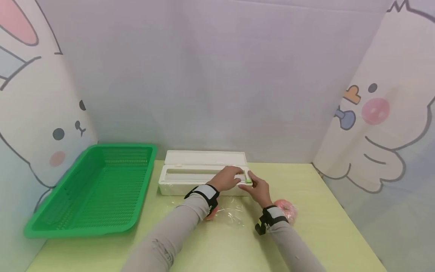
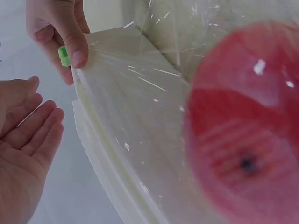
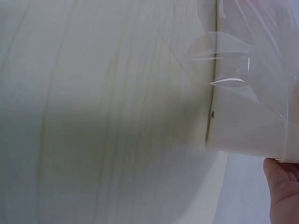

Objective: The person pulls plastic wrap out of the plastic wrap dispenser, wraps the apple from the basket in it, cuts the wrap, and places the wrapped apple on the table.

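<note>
A long white cling film dispenser (image 1: 204, 189) stands with its lid (image 1: 205, 157) raised. At its right end is a green slider cutter (image 1: 249, 181). My right hand (image 1: 259, 190) grips that end corner, thumb beside the slider, as the left wrist view also shows. My left hand (image 2: 25, 144) hovers by the dispenser, fingers loosely bent and holding nothing. Clear cling film (image 1: 232, 211) hangs from the dispenser's front onto the table. Under my left wrist, a red apple (image 2: 243, 126) lies beneath the film, partly hidden in the head view.
A green plastic basket (image 1: 102, 230) stands on the left of the pale yellow table (image 1: 190, 253). Another pinkish-red apple (image 1: 285, 210), wrapped in film, lies beside my right wrist. A cloth wall (image 1: 217, 83) rises behind, with cartoon-printed sides.
</note>
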The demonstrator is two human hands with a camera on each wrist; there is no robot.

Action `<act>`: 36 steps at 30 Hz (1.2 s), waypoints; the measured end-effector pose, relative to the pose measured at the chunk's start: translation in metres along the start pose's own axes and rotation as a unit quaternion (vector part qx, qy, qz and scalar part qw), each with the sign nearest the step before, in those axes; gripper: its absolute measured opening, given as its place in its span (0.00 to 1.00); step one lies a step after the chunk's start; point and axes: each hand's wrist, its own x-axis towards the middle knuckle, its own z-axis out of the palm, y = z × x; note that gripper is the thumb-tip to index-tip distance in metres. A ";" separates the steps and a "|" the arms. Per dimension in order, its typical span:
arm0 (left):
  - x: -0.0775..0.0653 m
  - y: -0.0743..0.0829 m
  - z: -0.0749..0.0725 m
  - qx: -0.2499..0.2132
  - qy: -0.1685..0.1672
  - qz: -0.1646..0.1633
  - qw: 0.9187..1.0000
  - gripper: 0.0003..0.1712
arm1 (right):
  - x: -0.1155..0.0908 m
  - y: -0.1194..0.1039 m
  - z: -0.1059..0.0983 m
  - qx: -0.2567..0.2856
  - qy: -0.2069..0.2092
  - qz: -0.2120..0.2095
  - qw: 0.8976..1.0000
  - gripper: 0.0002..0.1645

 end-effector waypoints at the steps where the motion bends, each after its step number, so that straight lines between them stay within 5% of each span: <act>1: 0.004 0.002 0.002 0.001 -0.005 0.003 1.000 0.18 | -0.001 0.000 0.000 -0.006 0.003 -0.001 1.000 0.42; 8: 0.021 0.007 0.014 0.006 -0.009 0.036 0.999 0.18 | -0.002 -0.002 -0.001 -0.018 0.016 0.007 1.000 0.34; 14: 0.026 0.006 0.023 0.018 0.006 0.030 0.999 0.19 | -0.004 -0.001 0.006 -0.008 0.037 0.002 0.999 0.27; 20: 0.027 0.003 0.029 0.000 0.025 0.018 1.000 0.23 | -0.005 0.000 0.011 0.013 0.033 0.010 0.999 0.27; 28: 0.035 -0.003 0.032 -0.025 0.028 0.053 0.998 0.15 | -0.003 0.001 0.006 0.019 0.034 0.009 0.999 0.28; 36: 0.040 -0.001 0.026 -0.009 0.029 0.056 0.998 0.24 | -0.001 0.004 -0.003 0.011 0.028 0.008 1.000 0.31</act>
